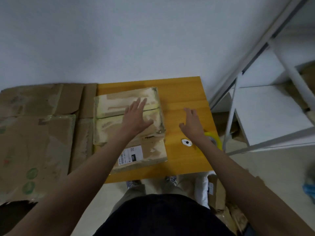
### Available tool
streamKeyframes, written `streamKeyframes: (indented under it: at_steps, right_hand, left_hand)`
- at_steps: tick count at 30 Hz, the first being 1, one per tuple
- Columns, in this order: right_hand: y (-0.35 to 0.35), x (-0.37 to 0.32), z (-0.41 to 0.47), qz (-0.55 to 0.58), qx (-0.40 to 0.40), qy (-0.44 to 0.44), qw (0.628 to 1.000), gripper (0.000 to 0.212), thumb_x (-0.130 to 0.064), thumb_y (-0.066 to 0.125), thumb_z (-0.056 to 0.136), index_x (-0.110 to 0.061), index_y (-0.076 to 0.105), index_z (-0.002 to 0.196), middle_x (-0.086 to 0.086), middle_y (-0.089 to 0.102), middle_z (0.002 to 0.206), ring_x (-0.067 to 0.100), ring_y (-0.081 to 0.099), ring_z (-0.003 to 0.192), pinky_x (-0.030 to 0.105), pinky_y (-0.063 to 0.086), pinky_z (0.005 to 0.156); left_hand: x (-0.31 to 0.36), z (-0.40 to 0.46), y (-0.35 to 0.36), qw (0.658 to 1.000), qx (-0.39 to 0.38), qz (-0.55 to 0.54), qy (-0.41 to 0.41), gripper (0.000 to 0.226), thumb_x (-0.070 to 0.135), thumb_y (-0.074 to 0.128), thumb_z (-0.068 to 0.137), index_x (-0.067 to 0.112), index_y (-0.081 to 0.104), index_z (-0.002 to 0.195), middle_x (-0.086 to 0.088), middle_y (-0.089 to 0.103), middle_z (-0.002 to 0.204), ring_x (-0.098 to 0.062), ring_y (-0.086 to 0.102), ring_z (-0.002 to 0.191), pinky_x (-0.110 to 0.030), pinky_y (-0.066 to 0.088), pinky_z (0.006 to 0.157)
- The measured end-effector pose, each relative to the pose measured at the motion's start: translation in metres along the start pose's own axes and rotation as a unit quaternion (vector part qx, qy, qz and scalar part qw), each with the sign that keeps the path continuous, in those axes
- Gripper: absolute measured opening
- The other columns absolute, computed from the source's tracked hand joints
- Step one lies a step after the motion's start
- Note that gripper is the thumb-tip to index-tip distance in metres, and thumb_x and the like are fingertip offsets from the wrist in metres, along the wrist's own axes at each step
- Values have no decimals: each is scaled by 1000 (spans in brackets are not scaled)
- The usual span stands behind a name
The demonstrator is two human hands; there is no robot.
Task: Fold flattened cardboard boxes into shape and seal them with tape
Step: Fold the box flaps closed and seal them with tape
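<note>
Both forearms reached over the yellow tabletop (185, 92). Left hand (136, 116) lay flat, fingers straight, on the folded cardboard box (109, 116) at centre; right hand (192, 124) hovered spread, holding nothing, above the yellow tape roll (215, 139). Box: probably light, stiff, worn; best held by its side edges.

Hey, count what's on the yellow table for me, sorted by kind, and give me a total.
Cardboard boxes: 1, the folded cardboard box with the left hand resting flat on its top flaps.
Tape rolls: 1, the yellow tape roll, partly hidden behind the right wrist.
White stickers: 1, the white sticker on the yellow table.
Total: 3
</note>
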State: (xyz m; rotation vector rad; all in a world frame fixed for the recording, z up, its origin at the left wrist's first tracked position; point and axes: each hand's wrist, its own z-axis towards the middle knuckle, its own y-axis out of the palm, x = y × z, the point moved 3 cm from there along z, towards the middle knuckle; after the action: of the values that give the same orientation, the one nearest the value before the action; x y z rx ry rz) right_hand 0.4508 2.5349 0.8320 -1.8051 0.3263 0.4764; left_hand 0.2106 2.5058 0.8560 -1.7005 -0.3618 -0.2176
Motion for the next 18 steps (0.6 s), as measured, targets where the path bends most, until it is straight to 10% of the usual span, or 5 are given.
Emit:
streamKeyframes:
  at_steps: [12,18]
  right_hand:
    - [28,149,-55,-112,-125,74,983,59,-24,71,88,-8,44,137,13,46,140,32,41,131,41,41,103]
    - [53,166,-47,-194,-119,73,971,39,-4,48,93,-15,54,130,7,57,129,27,50,122,41,29,112]
  left_hand:
    - [121,-8,103,992,-105,4,69,81,53,57,94,23,18,158,-4,16,166,-26,17,152,-46,17,123]
    - [123,-13,118,990,-106,-1,97,71,45,58,97,17,28,155,-6,26,162,-25,22,150,-44,14,124]
